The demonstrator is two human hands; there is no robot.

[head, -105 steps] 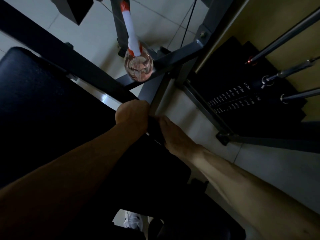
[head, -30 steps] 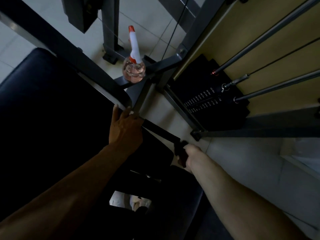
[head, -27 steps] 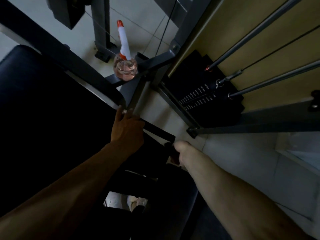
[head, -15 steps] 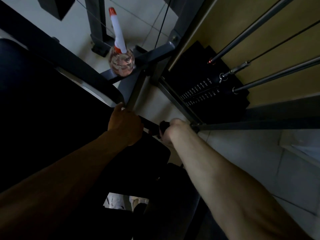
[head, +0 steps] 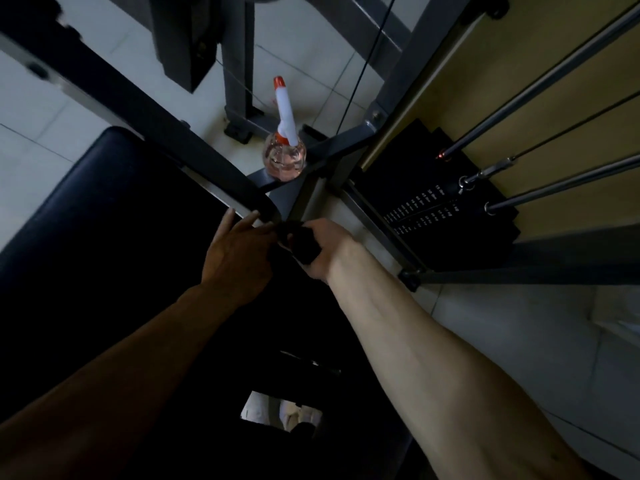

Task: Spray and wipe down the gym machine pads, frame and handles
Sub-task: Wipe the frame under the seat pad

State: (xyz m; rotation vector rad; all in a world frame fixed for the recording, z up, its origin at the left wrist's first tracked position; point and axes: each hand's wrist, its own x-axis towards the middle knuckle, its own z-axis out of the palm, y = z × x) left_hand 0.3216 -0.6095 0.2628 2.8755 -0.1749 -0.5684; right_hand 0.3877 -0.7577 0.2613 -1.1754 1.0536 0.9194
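Head view: right hand [head: 327,245] clenches dark cloth [head: 302,244] beside flat-fingered left hand [head: 239,252]; beyond, spray bottle [head: 284,155] stands on the frame [head: 334,150], near weight stack [head: 440,209].

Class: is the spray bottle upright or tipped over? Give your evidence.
Upright. The spray bottle stands on its base on the frame bar, nozzle head on top.

Matt grey metal frame [head: 194,147] — smooth, faintly glossy pad [head: 104,216].
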